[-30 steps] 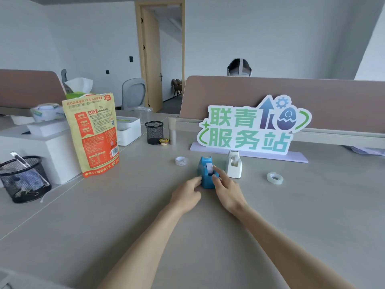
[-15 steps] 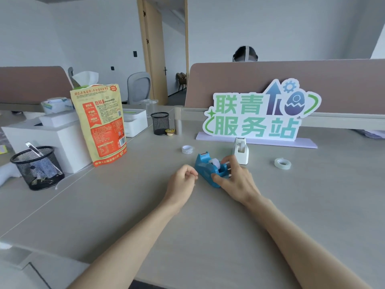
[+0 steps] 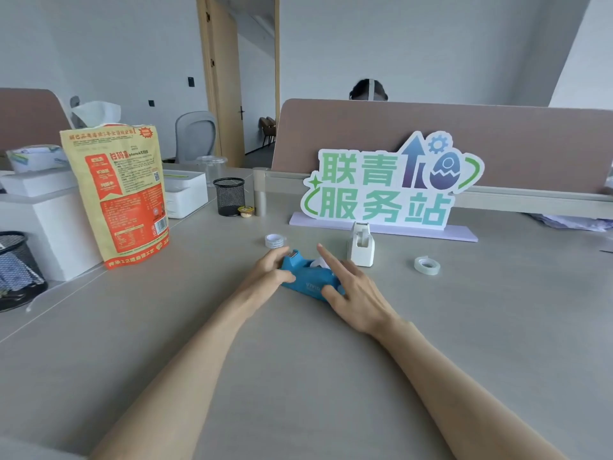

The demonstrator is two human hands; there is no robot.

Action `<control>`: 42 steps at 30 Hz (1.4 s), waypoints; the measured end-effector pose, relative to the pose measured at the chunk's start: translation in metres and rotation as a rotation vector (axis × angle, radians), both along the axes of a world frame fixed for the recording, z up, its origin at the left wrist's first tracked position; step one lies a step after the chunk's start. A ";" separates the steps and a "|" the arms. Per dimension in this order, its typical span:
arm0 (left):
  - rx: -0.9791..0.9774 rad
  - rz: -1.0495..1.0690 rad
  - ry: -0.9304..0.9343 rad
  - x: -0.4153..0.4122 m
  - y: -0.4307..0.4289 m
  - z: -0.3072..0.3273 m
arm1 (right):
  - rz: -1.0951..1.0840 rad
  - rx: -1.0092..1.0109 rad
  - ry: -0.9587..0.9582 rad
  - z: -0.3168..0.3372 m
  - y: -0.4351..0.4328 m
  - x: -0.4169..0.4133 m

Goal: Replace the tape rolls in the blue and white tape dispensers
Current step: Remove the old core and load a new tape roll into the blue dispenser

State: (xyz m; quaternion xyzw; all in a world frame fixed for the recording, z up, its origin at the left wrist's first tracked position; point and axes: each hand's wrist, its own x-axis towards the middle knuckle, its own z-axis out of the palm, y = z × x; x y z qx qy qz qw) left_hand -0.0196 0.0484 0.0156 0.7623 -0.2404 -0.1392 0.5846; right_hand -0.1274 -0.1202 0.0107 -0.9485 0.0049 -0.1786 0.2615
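The blue tape dispenser [image 3: 306, 278] lies in the middle of the grey desk [image 3: 298, 376], turned so its cutter end points left and away. My left hand [image 3: 270, 272] grips its left end. My right hand [image 3: 351, 290] holds its right side, thumb on the front face and forefinger stretched over the top, where a bit of the white roll [image 3: 320, 262] shows. The white tape dispenser [image 3: 361, 245] stands upright just behind, to the right. One loose tape roll [image 3: 275, 241] lies behind my left hand, another [image 3: 427, 265] to the right of the white dispenser.
A green and white sign [image 3: 384, 190] on a lilac base stands behind the dispensers. At the left are an orange and yellow pouch [image 3: 121, 194], white boxes [image 3: 49, 224], a black mesh cup [image 3: 229, 196] and a mesh basket [image 3: 16, 270]. A person sits behind the brown partition [image 3: 464, 141].
The blue dispenser has been turned from facing me to lying sideways and drawn a little toward me. My left hand has closed on its left end; my right forefinger now reaches over the top.
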 end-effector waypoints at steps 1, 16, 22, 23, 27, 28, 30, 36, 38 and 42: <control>-0.008 -0.002 -0.003 -0.001 0.003 0.001 | 0.007 -0.013 0.003 -0.001 -0.001 0.001; 0.065 -0.035 -0.097 -0.004 0.003 -0.007 | 0.000 -0.297 -0.067 -0.007 0.008 -0.003; 0.059 -0.034 -0.086 -0.001 0.004 -0.008 | -0.069 -0.191 -0.075 -0.002 0.008 -0.001; 0.056 -0.038 -0.086 -0.001 0.004 -0.008 | -0.078 -0.184 -0.080 0.000 0.007 -0.002; 0.055 -0.042 -0.090 0.001 0.003 -0.008 | -0.077 -0.224 -0.057 0.004 0.003 -0.004; 0.054 -0.043 -0.090 0.001 0.003 -0.008 | -0.063 -0.252 -0.051 0.004 0.003 -0.004; 0.048 -0.043 -0.092 0.001 0.003 -0.009 | -0.045 -0.304 -0.055 0.002 0.005 -0.004; 0.029 -0.048 -0.091 -0.002 0.003 -0.008 | -0.062 -0.349 -0.059 0.004 0.008 -0.003; 0.026 -0.043 -0.093 -0.002 0.002 -0.008 | -0.051 -0.401 -0.063 0.004 0.009 -0.002; 0.019 -0.038 -0.090 -0.002 0.003 -0.008 | -0.054 -0.395 -0.065 0.006 0.012 -0.002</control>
